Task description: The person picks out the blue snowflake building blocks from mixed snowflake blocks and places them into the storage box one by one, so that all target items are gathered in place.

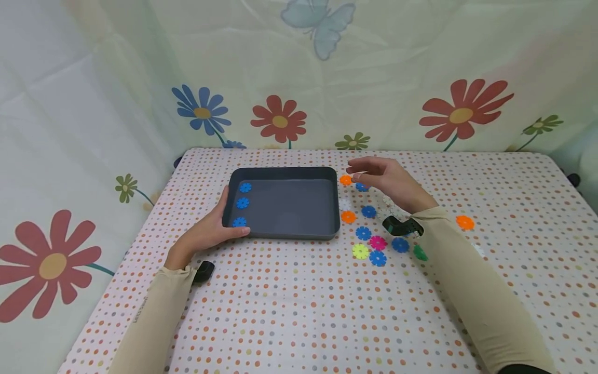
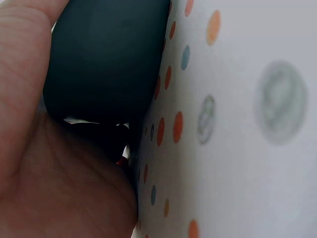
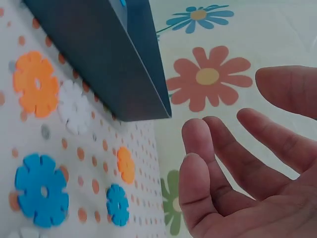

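My left hand holds the dark grey rectangular tray at its left front corner, the thumb lying along the front rim. In the left wrist view the tray's dark wall fits between thumb and palm. Inside the tray, three blue snowflake discs form a column along the left side. My right hand hovers right of the tray's far corner with loosely bent fingers and nothing in them. Nearest below it are an orange disc and a blue disc, partly covered in the head view.
Loose discs lie right of the tray: several blue, a pink, a yellow-green, a green, some white, and an orange one farther right. A dotted cloth covers the table; a flowered curtain hangs behind.
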